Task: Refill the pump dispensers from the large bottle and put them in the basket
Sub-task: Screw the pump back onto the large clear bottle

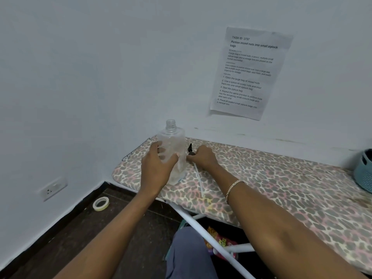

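Dispenser bottle (172, 143) of clear plastic, gripped by left hand (156, 168); right hand (203, 157) pinches black pump head (190, 150).

You see a clear bottle (173, 137), a black pump (190, 149), a pink-and-grey leopard-print surface (281, 178) and a blue basket (363, 174).

Hands: two, left hand (156, 168) and right hand (203, 157). Clear bottle (173, 141): one. Pump head (190, 151) with tube: one. Basket (363, 172): one, partly in view. Tape roll (100, 203): one. Printed sheet (249, 73): one. Wall socket (53, 189): one. Bracelet (234, 188): one.
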